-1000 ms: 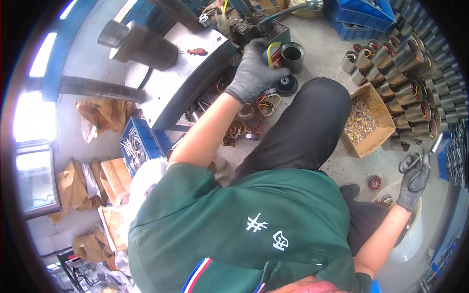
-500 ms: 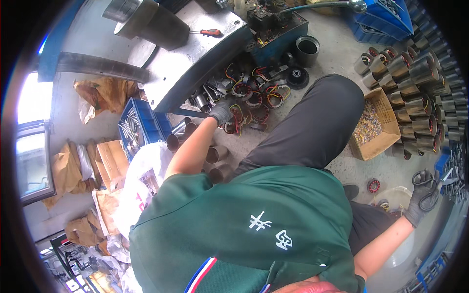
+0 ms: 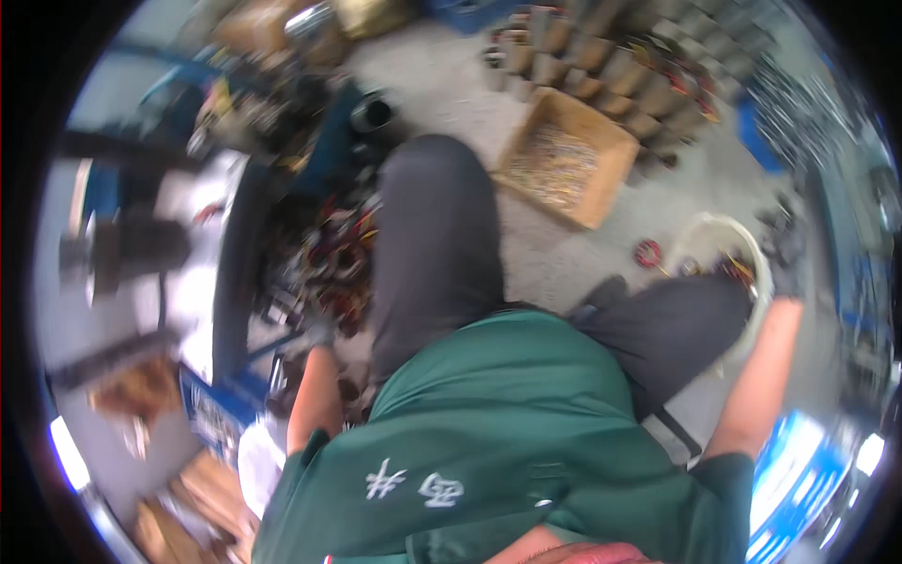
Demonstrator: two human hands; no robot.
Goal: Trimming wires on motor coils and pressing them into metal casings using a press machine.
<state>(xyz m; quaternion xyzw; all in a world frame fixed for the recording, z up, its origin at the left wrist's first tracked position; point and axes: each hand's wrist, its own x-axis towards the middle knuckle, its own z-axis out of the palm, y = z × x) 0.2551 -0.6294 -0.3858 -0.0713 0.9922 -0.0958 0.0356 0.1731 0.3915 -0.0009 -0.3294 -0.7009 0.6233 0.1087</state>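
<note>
Wound stator rings (image 3: 340, 258), heaped on the floor left of the frame's centre, lie between the steel-topped bench (image 3: 200, 282) at the left and the person's dark trouser leg (image 3: 437, 230), which hides whatever is beyond the heap's right edge. A pale bucket (image 3: 733, 226) stands at the right of the frame, its near side covered by the other leg, and a cardboard box (image 3: 613, 179) of small mixed bits sits above it, right of centre. Rows of steel tube housings (image 3: 547, 70) run off toward the upper right, melting into blur. At the heap's lower edge is the gloved left hand (image 3: 321, 329), too smeared to tell how far its fingers are bent or whether they grip a ring. Beside the bucket's right rim, the gloved right hand (image 3: 785, 249) merges with a dark shape at its fingertips; whether that is a tool, and how closed the hand is, I cannot tell. One loose red-wound ring (image 3: 647, 254) lies on the floor left of the bucket. Such rings should be compact, stiff and fairly heavy for their size, with delicate windings; the outer metal rim looks the safest hold, clear of the trailing yellow leads (image 3: 368, 230), which could snag or tear.
</note>
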